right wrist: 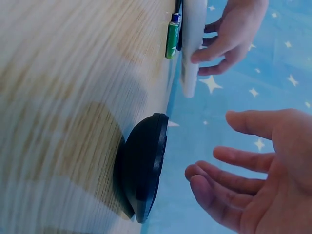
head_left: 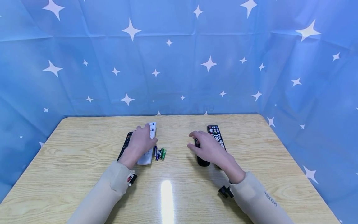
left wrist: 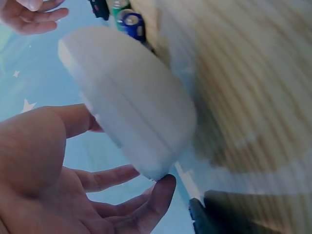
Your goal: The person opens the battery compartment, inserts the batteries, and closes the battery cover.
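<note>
My left hand (head_left: 139, 139) reaches over a white remote control (head_left: 146, 158) and holds it by its sides, thumb on the right edge. The left wrist view shows the fingers and thumb around the white remote's (left wrist: 131, 97) body. To its left lies a black remote control (head_left: 125, 145), partly covered by the hand. My right hand (head_left: 208, 146) hovers over a second black remote (head_left: 202, 161), fingers loosely bent. In the right wrist view a gap separates that hand (right wrist: 258, 175) from the black remote (right wrist: 144, 165), and it holds nothing.
Several blue and green batteries (head_left: 160, 153) lie just right of the white remote. A third black remote with coloured buttons (head_left: 216, 133) lies beside the right hand. The wooden table (head_left: 179, 174) ends at a blue star-patterned curtain (head_left: 179, 77).
</note>
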`<state>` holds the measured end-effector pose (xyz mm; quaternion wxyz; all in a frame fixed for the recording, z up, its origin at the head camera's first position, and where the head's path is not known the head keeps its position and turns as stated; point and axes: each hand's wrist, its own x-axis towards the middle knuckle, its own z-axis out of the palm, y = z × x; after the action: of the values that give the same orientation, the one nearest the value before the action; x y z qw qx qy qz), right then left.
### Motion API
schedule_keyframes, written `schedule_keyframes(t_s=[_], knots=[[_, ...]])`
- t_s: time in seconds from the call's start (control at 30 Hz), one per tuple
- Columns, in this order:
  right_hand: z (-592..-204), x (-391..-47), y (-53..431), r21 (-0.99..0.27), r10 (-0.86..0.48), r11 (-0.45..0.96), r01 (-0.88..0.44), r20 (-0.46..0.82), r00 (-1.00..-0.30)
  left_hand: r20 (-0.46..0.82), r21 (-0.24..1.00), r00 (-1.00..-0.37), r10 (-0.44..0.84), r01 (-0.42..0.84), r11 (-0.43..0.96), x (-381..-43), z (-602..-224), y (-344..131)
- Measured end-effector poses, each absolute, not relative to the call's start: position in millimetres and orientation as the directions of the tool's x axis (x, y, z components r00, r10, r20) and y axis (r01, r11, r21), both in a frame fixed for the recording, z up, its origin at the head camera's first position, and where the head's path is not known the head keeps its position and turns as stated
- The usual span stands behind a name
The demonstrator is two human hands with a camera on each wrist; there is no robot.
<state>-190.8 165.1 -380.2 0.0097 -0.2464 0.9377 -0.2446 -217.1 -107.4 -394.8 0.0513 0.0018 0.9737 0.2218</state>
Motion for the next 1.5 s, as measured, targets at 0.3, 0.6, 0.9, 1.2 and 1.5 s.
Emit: schedule_keyframes(t_s=[0.3,0.6,0.9,1.2,1.5], knots=[[-378.9,-190.0,160.9,-0.508,-0.485,0.714,-0.482,0.137,-0.864,-0.005,0.534,-0.999,0.051,0.041,0.844,-206.5,-381.0,-102.7],[-376.7,-182.8,150.7,-0.543,-0.515,0.661,-0.518,0.174,-0.839,0.110,0.653,-0.989,0.102,0.149,0.742,-190.8,-368.0,-90.0],[-373.6,-176.0,141.8,-0.539,-0.546,0.636,-0.552,0.192,-0.816,0.175,0.754,-0.974,0.146,0.228,0.616,-182.3,-363.4,-79.7],[-377.9,-169.3,136.7,-0.731,-0.531,0.559,-0.391,0.046,-0.846,0.148,0.885,-0.979,0.143,0.196,0.423,-175.7,-364.0,-74.3],[-378.3,-165.7,131.4,-0.824,-0.562,0.425,-0.374,0.083,-0.823,0.149,0.951,-0.985,0.091,0.167,0.260,-175.4,-361.5,-71.6]])
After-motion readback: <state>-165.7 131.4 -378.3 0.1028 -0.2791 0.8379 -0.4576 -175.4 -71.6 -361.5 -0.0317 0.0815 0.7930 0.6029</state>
